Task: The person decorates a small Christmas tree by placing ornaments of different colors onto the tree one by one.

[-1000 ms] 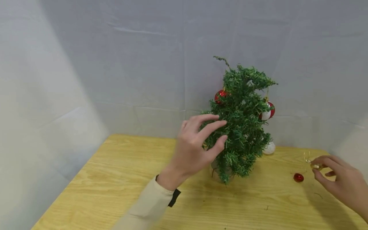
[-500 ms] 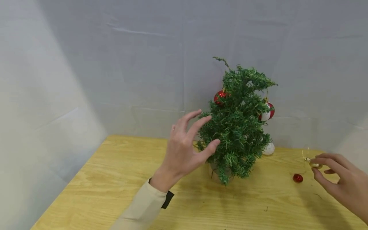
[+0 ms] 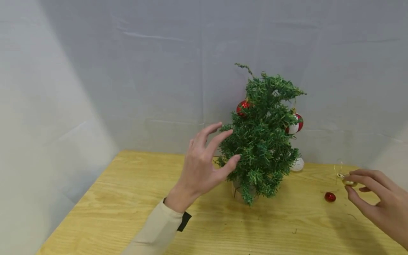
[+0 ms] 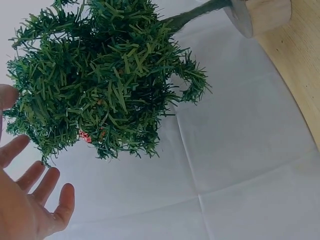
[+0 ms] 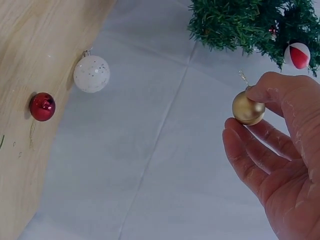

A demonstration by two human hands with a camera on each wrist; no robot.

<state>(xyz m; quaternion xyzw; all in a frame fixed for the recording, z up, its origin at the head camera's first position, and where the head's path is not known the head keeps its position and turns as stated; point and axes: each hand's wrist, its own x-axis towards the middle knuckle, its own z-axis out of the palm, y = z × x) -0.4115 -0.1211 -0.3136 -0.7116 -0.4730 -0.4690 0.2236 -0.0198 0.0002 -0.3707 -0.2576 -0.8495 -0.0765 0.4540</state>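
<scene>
A small green artificial Christmas tree (image 3: 261,141) stands on the wooden table, bearing a red bauble (image 3: 243,108) on its left and a red-and-white bauble (image 3: 295,123) on its right. My left hand (image 3: 200,166) is at the tree's left side with fingers spread and nothing held; whether a fingertip touches the needles I cannot tell. Over the table's right side, my right hand (image 3: 379,198) pinches a gold bauble (image 5: 248,107) between thumb and fingers, its thin gold loop standing up. In the right wrist view the gold bauble is apart from the tree.
On the table (image 3: 127,194) lie a red bauble (image 3: 330,197) near my right hand and a white speckled bauble (image 3: 298,164) behind the tree's right side. Small needle bits are scattered in front. A grey-white sheet (image 3: 159,71) hangs behind the table.
My left hand has moved back leftward, away from the front of the tree. The right hand keeps its pinch on the gold bauble, which has turned slightly and shows more.
</scene>
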